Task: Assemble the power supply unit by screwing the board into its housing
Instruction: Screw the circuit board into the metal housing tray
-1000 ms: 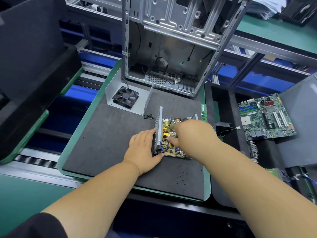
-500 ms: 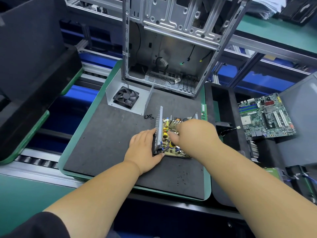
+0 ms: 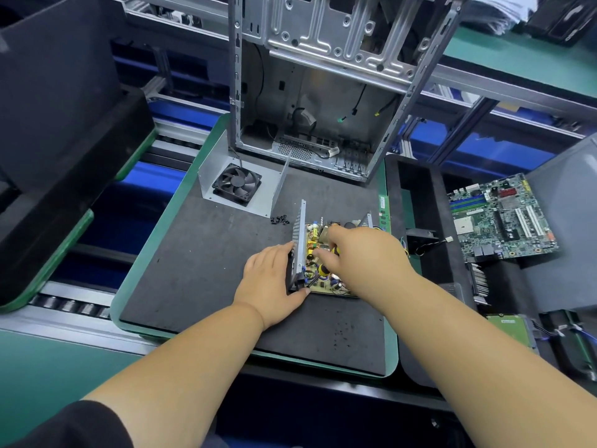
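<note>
Power supply board in its housing on the black mat.
Left hand grips the housing's side wall; right hand reaches onto the board, grip unclear. Loose screws, a fan bracket and an open PC case sit behind.

My right hand shifted slightly away from me over board, fingertips now further up among components than 1 s ago. More yellow coil area exposed below my fingers. Whether fingers hold anything: can't tell.
</note>
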Demonstrator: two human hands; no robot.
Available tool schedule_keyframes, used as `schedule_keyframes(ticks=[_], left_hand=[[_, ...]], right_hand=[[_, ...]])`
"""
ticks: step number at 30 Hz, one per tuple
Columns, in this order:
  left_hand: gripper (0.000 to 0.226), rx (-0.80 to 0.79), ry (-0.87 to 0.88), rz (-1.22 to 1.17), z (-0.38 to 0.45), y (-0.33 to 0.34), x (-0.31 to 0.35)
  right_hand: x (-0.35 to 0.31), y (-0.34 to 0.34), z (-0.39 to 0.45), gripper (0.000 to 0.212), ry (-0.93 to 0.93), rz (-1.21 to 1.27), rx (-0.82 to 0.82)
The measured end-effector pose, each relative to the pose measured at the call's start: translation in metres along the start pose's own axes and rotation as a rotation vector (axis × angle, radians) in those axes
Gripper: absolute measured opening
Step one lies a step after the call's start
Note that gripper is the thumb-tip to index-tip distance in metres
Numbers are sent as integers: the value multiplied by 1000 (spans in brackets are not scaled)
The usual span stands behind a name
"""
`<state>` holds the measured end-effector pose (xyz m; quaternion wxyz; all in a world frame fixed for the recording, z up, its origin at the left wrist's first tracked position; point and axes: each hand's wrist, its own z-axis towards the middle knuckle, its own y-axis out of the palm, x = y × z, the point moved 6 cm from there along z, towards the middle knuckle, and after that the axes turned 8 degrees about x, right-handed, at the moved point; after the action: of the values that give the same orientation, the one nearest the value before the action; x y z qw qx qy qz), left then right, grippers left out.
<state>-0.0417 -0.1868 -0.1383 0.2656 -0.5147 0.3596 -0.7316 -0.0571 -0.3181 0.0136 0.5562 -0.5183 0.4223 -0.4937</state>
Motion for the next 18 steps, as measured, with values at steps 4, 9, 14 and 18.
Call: schedule_keyframes(ticks=[4, 9, 14, 18], left_hand=[[88, 3, -1, -6, 0, -1, 1], [88, -5, -3, -2, 0, 0, 0], [87, 11, 3, -6, 0, -1, 2], [86, 9, 4, -8, 1, -1, 1]], right_hand=[[-2, 0, -2, 40, 3, -43, 25], [-4, -3, 0, 24, -53, 187, -22], [0, -1, -2, 30, -42, 83, 15], [-4, -1, -4, 22, -44, 89, 49]])
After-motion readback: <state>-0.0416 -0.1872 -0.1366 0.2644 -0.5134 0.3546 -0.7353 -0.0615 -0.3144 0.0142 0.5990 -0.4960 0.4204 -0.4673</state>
